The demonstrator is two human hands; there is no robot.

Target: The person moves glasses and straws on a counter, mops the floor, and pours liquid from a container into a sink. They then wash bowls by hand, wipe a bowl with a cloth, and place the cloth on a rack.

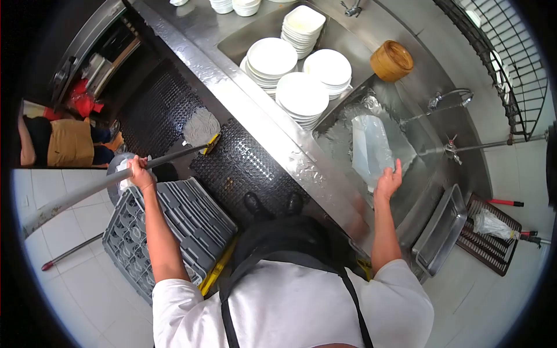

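My left hand [139, 173] is wrapped round the long grey handle of a mop [202, 126], whose grey head with a yellow clamp rests on the dark floor mat. A translucent plastic scoop [370, 145] lies tilted in the water of the right sink basin [418, 153]. My right hand [389, 181] grips its near end, with the index finger stretched out. Water runs from a tap [458, 98] beyond the scoop. Several stacks of white plates [301, 93] stand in the basin to the left.
A wooden bucket [392, 61] sits on the sink's rear ledge. Grey dish racks [185, 217] are stacked by my left arm. At right are a metal tray [442, 231] and a wire basket [510, 52]. Another person in a tan apron [69, 143] is at far left.
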